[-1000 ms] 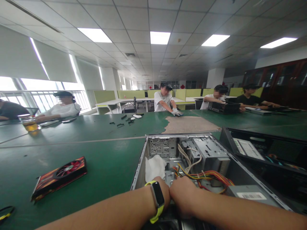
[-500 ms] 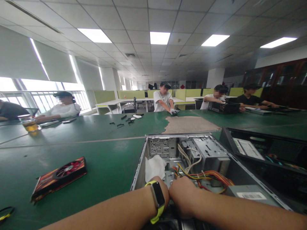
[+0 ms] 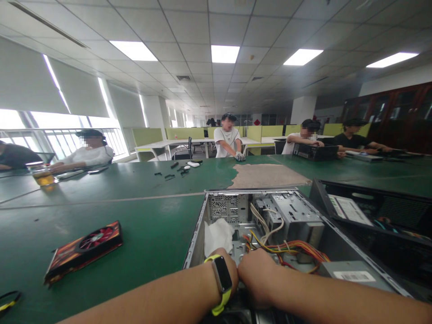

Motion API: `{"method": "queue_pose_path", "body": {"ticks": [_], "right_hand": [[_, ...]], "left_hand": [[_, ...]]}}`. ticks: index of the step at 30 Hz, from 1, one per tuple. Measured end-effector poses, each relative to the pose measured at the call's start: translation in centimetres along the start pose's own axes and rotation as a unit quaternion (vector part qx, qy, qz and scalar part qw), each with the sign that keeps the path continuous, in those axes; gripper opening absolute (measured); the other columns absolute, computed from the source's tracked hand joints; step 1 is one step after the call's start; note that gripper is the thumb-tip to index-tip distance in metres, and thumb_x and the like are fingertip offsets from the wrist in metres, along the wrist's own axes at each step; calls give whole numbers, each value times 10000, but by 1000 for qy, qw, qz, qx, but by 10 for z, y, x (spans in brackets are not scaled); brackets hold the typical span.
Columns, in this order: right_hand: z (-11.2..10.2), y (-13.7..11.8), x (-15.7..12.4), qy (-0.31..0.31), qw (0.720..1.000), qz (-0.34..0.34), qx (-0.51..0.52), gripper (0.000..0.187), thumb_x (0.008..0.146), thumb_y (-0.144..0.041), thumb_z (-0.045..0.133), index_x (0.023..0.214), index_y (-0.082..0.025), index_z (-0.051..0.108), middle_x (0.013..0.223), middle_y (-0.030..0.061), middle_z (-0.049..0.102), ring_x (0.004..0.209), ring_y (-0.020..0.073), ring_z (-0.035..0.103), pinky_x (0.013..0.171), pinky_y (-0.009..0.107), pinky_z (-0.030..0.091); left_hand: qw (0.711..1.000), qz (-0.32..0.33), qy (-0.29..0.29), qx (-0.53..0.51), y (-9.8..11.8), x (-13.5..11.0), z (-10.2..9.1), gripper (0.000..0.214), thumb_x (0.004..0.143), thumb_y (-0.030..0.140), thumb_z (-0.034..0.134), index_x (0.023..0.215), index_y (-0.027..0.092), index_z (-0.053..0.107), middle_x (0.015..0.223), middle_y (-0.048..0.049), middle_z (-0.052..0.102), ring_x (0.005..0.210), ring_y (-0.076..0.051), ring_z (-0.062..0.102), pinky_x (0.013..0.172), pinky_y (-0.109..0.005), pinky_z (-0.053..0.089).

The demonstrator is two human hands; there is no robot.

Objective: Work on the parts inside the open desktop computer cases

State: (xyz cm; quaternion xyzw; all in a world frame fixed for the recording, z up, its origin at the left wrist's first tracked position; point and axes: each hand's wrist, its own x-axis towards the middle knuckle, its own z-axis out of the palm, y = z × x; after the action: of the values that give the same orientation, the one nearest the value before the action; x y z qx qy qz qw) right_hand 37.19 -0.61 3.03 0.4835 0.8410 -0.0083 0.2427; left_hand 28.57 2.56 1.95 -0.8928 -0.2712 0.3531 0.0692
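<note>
An open computer case (image 3: 193, 252) lies before me, its metal inside showing. My left hand (image 3: 230, 265), with a lime-strapped watch (image 3: 222, 275) at the wrist, is curled downward over the near part of the case. Against it rests my right hand (image 3: 257, 272), closed like a fist. Both sets of fingertips are hidden, so what they grip cannot be made out. White tissue (image 3: 218, 236) sits just beyond the left hand. Coloured power cables (image 3: 297, 248) run beyond the right hand to the power supply (image 3: 351, 272).
On the green table (image 3: 151, 238), a graphics card (image 3: 86, 252) lies to the left. A second black case (image 3: 388, 216) stands at the right. Small parts (image 3: 184, 170) and a glass of amber drink (image 3: 43, 176) are farther off. Several co-workers sit around the table.
My hands and the case look the same. The co-worker opposite has straightened up a little, their gloved hands moving slightly to the left.
</note>
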Motion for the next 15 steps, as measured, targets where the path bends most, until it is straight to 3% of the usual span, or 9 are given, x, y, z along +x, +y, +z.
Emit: {"method": "queue_pose_path", "body": {"ticks": [3, 15], "right_hand": [[-2, 0, 0, 0, 1000, 0, 0, 454, 567, -276, 714, 994, -124, 689, 858, 178, 688, 811, 325, 661, 692, 432, 547], [1, 0, 1, -7, 1000, 9, 6, 438, 538, -242, 717, 961, -135, 688, 890, 179, 685, 862, 314, 655, 736, 405, 536]], "left_hand": [[996, -5, -83, 15, 1, -2, -5, 457, 558, 291, 789, 993, 172, 715, 858, -169, 719, 755, -327, 669, 648, -432, 541], [994, -18, -110, -3, 5, -11, -18, 473, 617, 262, 770, 1056, 114, 680, 1002, -179, 695, 904, -340, 643, 763, -471, 537]]}}
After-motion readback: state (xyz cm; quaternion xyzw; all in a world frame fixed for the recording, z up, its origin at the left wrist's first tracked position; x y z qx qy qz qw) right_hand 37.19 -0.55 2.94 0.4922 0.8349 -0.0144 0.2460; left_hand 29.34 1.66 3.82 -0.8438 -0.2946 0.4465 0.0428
